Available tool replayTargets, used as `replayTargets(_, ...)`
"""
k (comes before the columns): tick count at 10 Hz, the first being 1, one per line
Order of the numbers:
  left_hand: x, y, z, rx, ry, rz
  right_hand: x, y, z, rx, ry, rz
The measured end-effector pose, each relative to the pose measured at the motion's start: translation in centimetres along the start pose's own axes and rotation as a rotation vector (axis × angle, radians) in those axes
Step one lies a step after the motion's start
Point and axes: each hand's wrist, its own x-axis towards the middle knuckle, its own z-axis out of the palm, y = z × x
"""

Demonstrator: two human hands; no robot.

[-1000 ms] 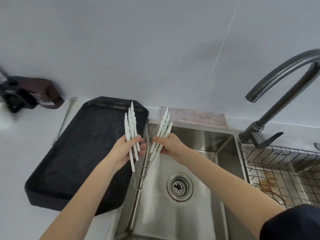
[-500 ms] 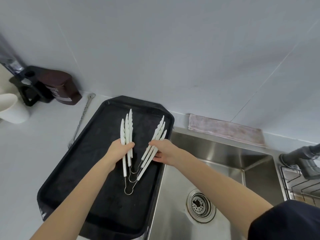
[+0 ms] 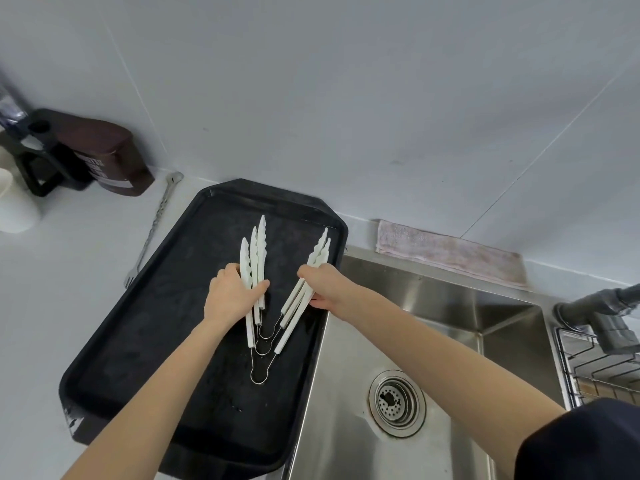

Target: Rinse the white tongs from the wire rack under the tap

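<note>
White tongs (image 3: 258, 268), several nested pairs, splayed in a V over the black tray (image 3: 145, 341). Left arms of the V sit under the left hand (image 3: 230, 296), fingers curled closed around them, thumb across the front. Right arms sit in the right hand (image 3: 323, 285), fingers wrapped shut on them too. White tips stick out past both hands toward the wall; wire loop hinges (image 3: 261, 370) hang toward the person, between the two wrists, close to the tray surface, contact unclear. Tray looks wet, lies under both hands on the counter. Steel sink (image 3: 450, 327) just right of the right hand, drain (image 3: 396, 403) below the right forearm. Tap (image 3: 602, 313) base and wire rack (image 3: 595, 372) far right, well apart from the hands. Pink cloth (image 3: 450, 254) behind the sink, beyond the right hand. Metal fork (image 3: 152, 230) on the counter left of the tray; dark jug (image 3: 83, 154) and white cup (image 3: 14, 209) far left of the left hand. Dark sleeve (image 3: 581, 441) on the right arm.
</note>
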Motion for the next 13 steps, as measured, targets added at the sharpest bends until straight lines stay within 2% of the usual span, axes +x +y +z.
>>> replayTargets(1, -0.2, -0.2, -0.2, -0.045, 0.023, 0.04, -1.0, -0.1, -0.1, -0.264, 0.048, -0.037)
replayTargets(2, -1.1, -0.4, -0.5, -0.032, 0.043, 0.115, -1.5, 0.8, 0.1, -0.459, 0.113, -0.167)
replayTargets(3, -3.1, -1.6, -0.7, 0.157, 0.058, 0.328, -2.6, 3.5, 0.4, -0.845, 0.18, -0.444)
replayTargets(5, -3.5, -3.8, 0.5, 0.435, 0.021, 0.503, -0.6, 6.7, 0.1, -1.234, 0.231, -0.63)
replayTargets(8, -0.8, -2.3, 1.1, 0.484, 0.063, 0.546, 1.2, 5.8, -1.4, -1.198, 0.296, -0.653)
replayTargets(11, -0.2, -0.6, 0.6, 0.529, -0.001, 0.5, 1.7, 5.2, -2.5, -1.227, 0.274, -0.628)
replayTargets(13, -1.0, 1.7, -0.3, 0.588, 0.025, 0.468, -0.1, 4.2, -4.3, -1.216, 0.342, -0.632)
